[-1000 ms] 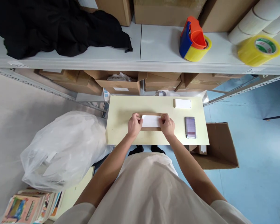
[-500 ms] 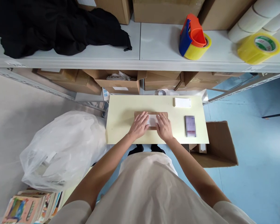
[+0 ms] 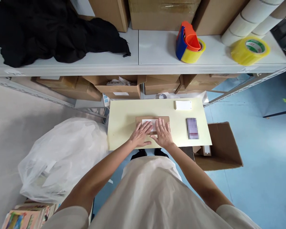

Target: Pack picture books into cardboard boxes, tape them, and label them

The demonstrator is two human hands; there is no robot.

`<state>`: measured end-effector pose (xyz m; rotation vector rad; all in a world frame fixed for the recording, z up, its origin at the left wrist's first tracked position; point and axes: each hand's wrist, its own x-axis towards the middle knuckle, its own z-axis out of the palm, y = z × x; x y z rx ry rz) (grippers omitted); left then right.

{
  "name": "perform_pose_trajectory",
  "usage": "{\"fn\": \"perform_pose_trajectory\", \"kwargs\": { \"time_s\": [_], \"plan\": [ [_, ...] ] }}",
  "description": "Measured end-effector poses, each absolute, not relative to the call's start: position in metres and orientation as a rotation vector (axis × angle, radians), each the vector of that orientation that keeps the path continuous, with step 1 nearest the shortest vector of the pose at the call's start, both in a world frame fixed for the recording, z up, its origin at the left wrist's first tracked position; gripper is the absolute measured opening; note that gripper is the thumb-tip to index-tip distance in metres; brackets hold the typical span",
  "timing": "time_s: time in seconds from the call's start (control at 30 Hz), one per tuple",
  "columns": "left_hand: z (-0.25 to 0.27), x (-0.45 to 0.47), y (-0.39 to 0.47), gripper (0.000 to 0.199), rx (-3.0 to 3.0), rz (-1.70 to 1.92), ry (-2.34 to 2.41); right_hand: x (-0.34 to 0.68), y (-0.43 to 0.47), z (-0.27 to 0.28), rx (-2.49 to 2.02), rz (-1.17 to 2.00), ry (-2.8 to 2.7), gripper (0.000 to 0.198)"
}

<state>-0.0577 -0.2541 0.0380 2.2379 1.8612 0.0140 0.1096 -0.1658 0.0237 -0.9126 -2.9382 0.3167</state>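
A small brown cardboard box (image 3: 139,119) lies flat on the pale yellow table (image 3: 120,127). On its top is a white label (image 3: 146,121), partly covered by my fingers. My left hand (image 3: 141,133) rests with its fingers stretched over the label's left part, thumb pointing right. Over the label's right end and the box's right part lies my right hand (image 3: 163,132), flat with fingers spread and thumb pointing left. Neither hand grips anything. To the right on the table are a stack of white labels or cards (image 3: 183,105) and a blurred purple item (image 3: 193,128).
Behind the table stands a shelf (image 3: 157,54) with a tape dispenser (image 3: 189,43), a yellow tape roll (image 3: 250,51) and black cloth (image 3: 62,35). An open carton (image 3: 225,146) sits at the right. A clear plastic bag (image 3: 64,156) and several books (image 3: 26,216) are at the left.
Both hands have slid toward me and flattened on the box, thumbs now at its near edge. More of the label's upper left shows. The view has shifted slightly.
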Motion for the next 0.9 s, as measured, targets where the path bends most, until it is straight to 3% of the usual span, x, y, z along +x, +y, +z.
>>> {"fn": "perform_pose_trajectory", "kwargs": {
  "time_s": [0.1,0.27,0.5,0.73,0.9],
  "plan": [
    [0.038,-0.063,-0.259,0.092,2.245,0.017,1.848,0.113,-0.171,0.022,-0.800,0.363,-2.988,0.079],
    [0.041,-0.077,-0.266,0.085,2.181,0.043,1.917,0.136,-0.163,0.026,-0.997,0.319,-2.922,0.076],
    [0.041,-0.067,-0.247,0.073,2.068,0.221,2.017,0.100,-0.156,0.036,-0.951,0.412,-2.924,0.071],
    [0.036,-0.081,-0.257,0.062,1.820,0.262,2.217,0.110,-0.165,0.032,-1.392,0.234,-2.739,0.066],
    [0.026,-0.067,-0.256,0.060,1.498,0.464,2.327,0.106,-0.190,0.034,-1.100,0.306,-2.889,0.066]
  ]
}}
